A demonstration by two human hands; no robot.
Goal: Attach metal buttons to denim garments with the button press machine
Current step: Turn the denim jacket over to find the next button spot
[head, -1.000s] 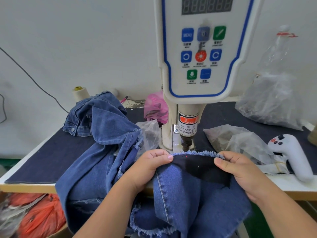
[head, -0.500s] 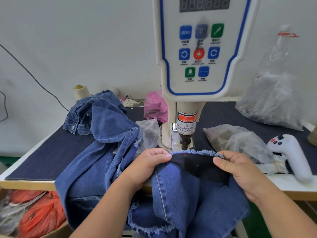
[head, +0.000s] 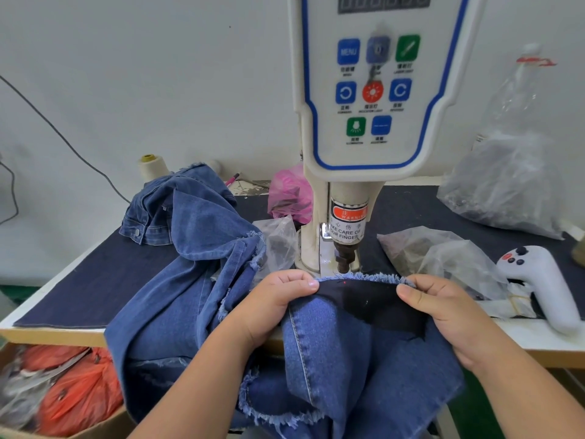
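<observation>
A blue denim garment (head: 332, 350) with a frayed hem lies over the table's front edge, a dark patch (head: 376, 307) along its top. My left hand (head: 275, 302) pinches the hem on the left and my right hand (head: 443, 308) pinches it on the right, holding the edge stretched just below the press head (head: 346, 258) of the white button press machine (head: 367, 99). A red laser dot (head: 344, 282) falls on the fabric near my left thumb. No metal button is visible.
More denim (head: 177, 236) is heaped on the left of the dark-covered table (head: 79, 286). Clear plastic bags (head: 443, 258), a pink bag (head: 289, 193), a large bag (head: 506, 185), a thread cone (head: 152, 167) and a white controller (head: 544, 289) surround the machine. An orange bag (head: 76, 394) sits below.
Both hands keep the same pinch on the hem, which sits a little closer under the press head. The view has tilted slightly.
</observation>
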